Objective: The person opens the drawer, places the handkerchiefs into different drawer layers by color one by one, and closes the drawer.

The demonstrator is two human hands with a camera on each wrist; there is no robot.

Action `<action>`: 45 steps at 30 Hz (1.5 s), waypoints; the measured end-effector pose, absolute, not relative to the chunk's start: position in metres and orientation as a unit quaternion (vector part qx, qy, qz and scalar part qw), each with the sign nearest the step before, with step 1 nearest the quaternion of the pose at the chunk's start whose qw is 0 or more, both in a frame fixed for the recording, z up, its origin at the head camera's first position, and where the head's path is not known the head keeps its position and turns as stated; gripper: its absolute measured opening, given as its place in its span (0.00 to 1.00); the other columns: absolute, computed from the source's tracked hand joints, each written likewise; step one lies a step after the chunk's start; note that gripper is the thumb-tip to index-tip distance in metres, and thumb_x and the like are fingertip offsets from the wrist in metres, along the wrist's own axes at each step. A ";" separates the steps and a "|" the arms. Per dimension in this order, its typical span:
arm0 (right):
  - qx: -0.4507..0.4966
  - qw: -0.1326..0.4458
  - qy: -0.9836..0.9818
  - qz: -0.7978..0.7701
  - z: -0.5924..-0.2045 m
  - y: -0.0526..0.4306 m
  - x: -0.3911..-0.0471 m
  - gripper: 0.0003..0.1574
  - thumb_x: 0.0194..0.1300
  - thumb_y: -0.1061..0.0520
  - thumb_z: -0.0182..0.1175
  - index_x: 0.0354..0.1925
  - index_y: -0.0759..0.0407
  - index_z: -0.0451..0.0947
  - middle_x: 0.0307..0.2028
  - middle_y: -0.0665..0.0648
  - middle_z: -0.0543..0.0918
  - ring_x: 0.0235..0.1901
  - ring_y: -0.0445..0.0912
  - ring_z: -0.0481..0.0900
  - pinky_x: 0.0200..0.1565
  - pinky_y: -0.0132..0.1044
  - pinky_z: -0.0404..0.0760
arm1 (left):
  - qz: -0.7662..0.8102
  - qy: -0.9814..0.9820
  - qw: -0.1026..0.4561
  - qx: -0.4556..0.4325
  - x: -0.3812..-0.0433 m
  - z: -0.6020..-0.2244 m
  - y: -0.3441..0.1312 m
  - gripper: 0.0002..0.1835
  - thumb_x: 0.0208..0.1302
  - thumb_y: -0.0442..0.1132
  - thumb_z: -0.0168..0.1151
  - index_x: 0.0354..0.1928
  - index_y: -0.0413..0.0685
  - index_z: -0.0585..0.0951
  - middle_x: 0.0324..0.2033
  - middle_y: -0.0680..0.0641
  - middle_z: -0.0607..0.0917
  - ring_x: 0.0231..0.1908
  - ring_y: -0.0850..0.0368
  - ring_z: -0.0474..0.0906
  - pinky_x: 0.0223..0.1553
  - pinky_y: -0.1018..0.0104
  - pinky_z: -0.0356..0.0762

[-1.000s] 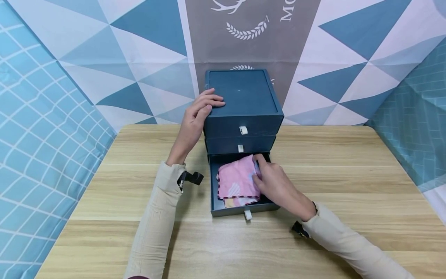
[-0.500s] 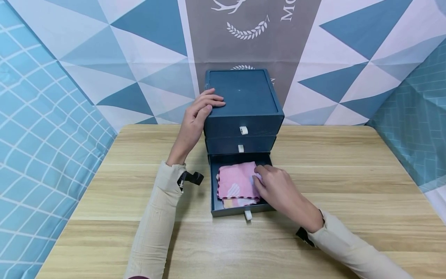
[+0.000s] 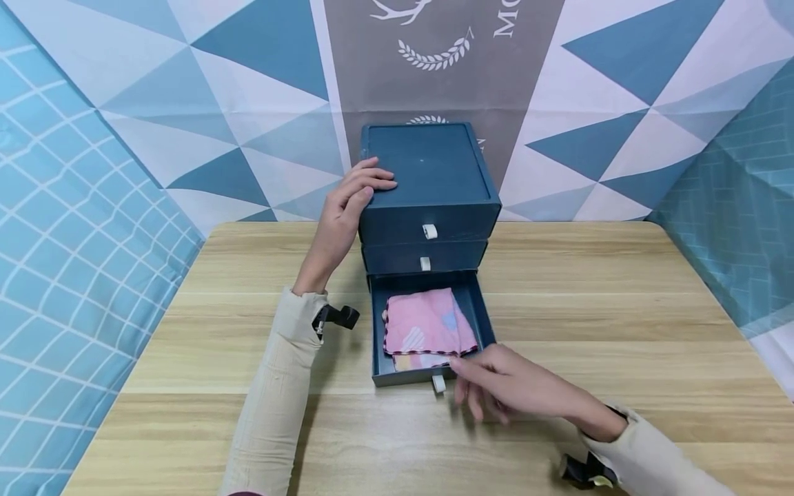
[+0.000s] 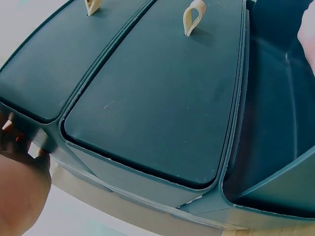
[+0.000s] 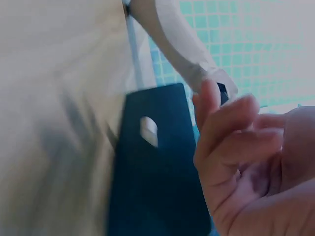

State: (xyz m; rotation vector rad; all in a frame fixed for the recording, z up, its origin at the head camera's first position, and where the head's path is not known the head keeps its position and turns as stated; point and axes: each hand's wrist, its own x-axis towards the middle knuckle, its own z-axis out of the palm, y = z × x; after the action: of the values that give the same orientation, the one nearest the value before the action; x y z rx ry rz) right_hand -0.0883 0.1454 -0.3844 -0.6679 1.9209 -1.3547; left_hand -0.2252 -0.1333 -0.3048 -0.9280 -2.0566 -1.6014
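Observation:
A dark blue drawer cabinet (image 3: 428,172) stands at the back of the table, its bottom drawer (image 3: 400,379) pulled out. Inside that drawer lies a folded pink handkerchief (image 3: 422,320) with a dark scalloped edge, above a paler patterned layer. My left hand (image 3: 340,210) rests on the cabinet's top left edge, fingers extended over the top. By the drawer's front right corner is my right hand (image 3: 509,382), fingers loosely bent and holding nothing. The drawer's white pull tab (image 3: 438,384) is just left of its fingertips. In the right wrist view, the drawer front (image 5: 157,172) looks blurred.
Two upper drawers with white tabs (image 3: 430,231) are closed above the bottom one. Wooden tabletop (image 3: 248,358) extends around the cabinet. A patterned cloth backdrop (image 3: 248,103) hangs behind it. Each wrist carries a black camera mount (image 3: 338,317).
My right hand has let go of the handkerchief and moved out of the drawer toward its front. The handkerchief's right side now lies flat. My left hand stays put.

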 end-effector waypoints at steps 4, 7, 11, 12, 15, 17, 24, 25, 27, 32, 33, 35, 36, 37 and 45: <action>-0.249 0.447 0.650 -0.562 -0.400 0.148 -0.082 0.36 0.82 0.45 0.37 0.43 0.71 0.82 0.23 0.61 0.85 0.12 0.38 0.72 0.11 0.27 0.68 | -0.569 -0.731 0.185 -0.327 -0.225 -0.305 -0.135 0.19 0.77 0.30 0.41 0.53 0.27 0.81 0.58 0.32 0.77 0.73 0.44 0.56 0.74 0.63 0.50; -0.222 0.496 0.603 -0.584 -0.412 0.144 -0.079 0.35 0.81 0.44 0.38 0.49 0.73 0.79 0.26 0.59 0.85 0.14 0.37 0.75 0.12 0.26 0.71 | -0.569 -0.731 0.185 -0.328 -0.225 -0.304 -0.135 0.19 0.77 0.30 0.41 0.53 0.26 0.80 0.57 0.31 0.77 0.73 0.44 0.56 0.74 0.63 0.50; -0.182 0.524 0.571 -0.606 -0.422 0.138 -0.077 0.35 0.80 0.42 0.42 0.54 0.73 0.75 0.27 0.58 0.85 0.15 0.37 0.77 0.13 0.27 0.73 | -0.570 -0.732 0.185 -0.326 -0.224 -0.305 -0.135 0.19 0.77 0.30 0.41 0.53 0.26 0.80 0.58 0.32 0.77 0.73 0.45 0.56 0.74 0.63 0.50; -0.171 0.528 0.564 -0.611 -0.424 0.136 -0.077 0.35 0.79 0.42 0.43 0.54 0.73 0.75 0.26 0.57 0.85 0.15 0.37 0.77 0.13 0.27 0.74 | -0.570 -0.732 0.185 -0.325 -0.224 -0.305 -0.135 0.19 0.77 0.30 0.41 0.53 0.26 0.80 0.58 0.32 0.77 0.73 0.45 0.56 0.74 0.63 0.50; -0.138 0.541 0.549 -0.622 -0.429 0.132 -0.076 0.35 0.78 0.41 0.46 0.53 0.74 0.75 0.25 0.56 0.84 0.15 0.36 0.77 0.13 0.26 0.74 | -0.571 -0.731 0.184 -0.325 -0.224 -0.305 -0.135 0.19 0.77 0.31 0.41 0.53 0.27 0.81 0.58 0.32 0.77 0.73 0.45 0.56 0.74 0.63 0.50; -0.115 0.547 0.544 -0.626 -0.431 0.131 -0.075 0.35 0.77 0.41 0.47 0.52 0.74 0.76 0.25 0.54 0.84 0.14 0.36 0.76 0.13 0.26 0.74 | -0.571 -0.731 0.183 -0.325 -0.225 -0.305 -0.135 0.19 0.77 0.31 0.41 0.53 0.27 0.81 0.58 0.32 0.77 0.73 0.46 0.56 0.74 0.63 0.50; -0.073 0.557 0.522 -0.642 -0.438 0.123 -0.076 0.33 0.76 0.41 0.48 0.53 0.71 0.76 0.24 0.51 0.83 0.15 0.35 0.76 0.14 0.25 0.74 | -0.570 -0.732 0.184 -0.326 -0.225 -0.305 -0.134 0.19 0.77 0.31 0.41 0.53 0.27 0.81 0.58 0.32 0.77 0.73 0.46 0.56 0.74 0.63 0.50; -0.071 0.561 0.514 -0.645 -0.439 0.122 -0.077 0.33 0.76 0.41 0.48 0.54 0.71 0.75 0.25 0.51 0.83 0.16 0.35 0.76 0.15 0.25 0.75 | -0.570 -0.732 0.184 -0.325 -0.225 -0.305 -0.134 0.19 0.77 0.31 0.41 0.53 0.27 0.81 0.57 0.32 0.77 0.73 0.46 0.56 0.74 0.63 0.50; -0.069 0.570 0.497 -0.650 -0.441 0.120 -0.078 0.33 0.77 0.41 0.46 0.54 0.70 0.75 0.26 0.51 0.83 0.16 0.35 0.77 0.15 0.25 0.75 | -0.570 -0.732 0.184 -0.326 -0.225 -0.306 -0.134 0.19 0.77 0.31 0.41 0.53 0.27 0.81 0.57 0.32 0.77 0.73 0.46 0.56 0.74 0.63 0.50; -0.078 0.576 0.477 -0.659 -0.443 0.119 -0.079 0.33 0.79 0.42 0.44 0.56 0.69 0.75 0.29 0.51 0.84 0.17 0.35 0.78 0.15 0.24 0.74 | -0.569 -0.730 0.185 -0.330 -0.225 -0.306 -0.134 0.19 0.77 0.30 0.41 0.53 0.27 0.81 0.57 0.32 0.77 0.73 0.45 0.57 0.74 0.63 0.50; -0.079 0.574 0.476 -0.662 -0.442 0.119 -0.079 0.33 0.79 0.42 0.44 0.57 0.69 0.75 0.29 0.51 0.84 0.17 0.35 0.78 0.15 0.24 0.73 | -0.570 -0.730 0.185 -0.330 -0.225 -0.306 -0.134 0.19 0.77 0.30 0.41 0.53 0.27 0.81 0.57 0.32 0.77 0.73 0.46 0.57 0.74 0.63 0.50; -0.084 0.568 0.473 -0.668 -0.442 0.119 -0.078 0.33 0.79 0.42 0.43 0.57 0.70 0.75 0.29 0.51 0.84 0.17 0.35 0.77 0.14 0.24 0.73 | -0.570 -0.729 0.185 -0.330 -0.226 -0.305 -0.134 0.19 0.77 0.30 0.41 0.53 0.27 0.81 0.57 0.32 0.77 0.73 0.46 0.57 0.74 0.63 0.50; -0.086 0.564 0.472 -0.672 -0.442 0.119 -0.078 0.33 0.79 0.42 0.43 0.58 0.70 0.74 0.30 0.52 0.84 0.17 0.35 0.77 0.14 0.24 0.73 | -0.571 -0.729 0.185 -0.330 -0.226 -0.305 -0.134 0.19 0.77 0.30 0.41 0.53 0.27 0.81 0.57 0.32 0.77 0.73 0.46 0.57 0.74 0.63 0.50; -0.090 0.559 0.471 -0.676 -0.441 0.118 -0.078 0.33 0.79 0.43 0.43 0.58 0.71 0.74 0.30 0.52 0.84 0.17 0.35 0.77 0.14 0.24 0.72 | -0.571 -0.729 0.185 -0.330 -0.226 -0.305 -0.135 0.19 0.77 0.30 0.41 0.53 0.27 0.81 0.57 0.32 0.77 0.73 0.46 0.57 0.74 0.63 0.50; -0.112 0.528 0.470 -0.698 -0.439 0.117 -0.080 0.32 0.79 0.45 0.45 0.59 0.73 0.72 0.29 0.51 0.83 0.16 0.35 0.77 0.13 0.25 0.71 | -0.568 -0.730 0.186 -0.332 -0.226 -0.305 -0.135 0.19 0.77 0.30 0.41 0.53 0.26 0.81 0.57 0.31 0.77 0.73 0.45 0.57 0.74 0.63 0.50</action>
State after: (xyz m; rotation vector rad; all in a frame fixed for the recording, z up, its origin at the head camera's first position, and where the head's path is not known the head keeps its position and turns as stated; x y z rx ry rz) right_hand -0.0797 0.1175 -0.4389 -0.2673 1.1239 -1.6691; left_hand -0.2257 -0.1346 -0.3049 -0.9337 -2.0554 -1.5997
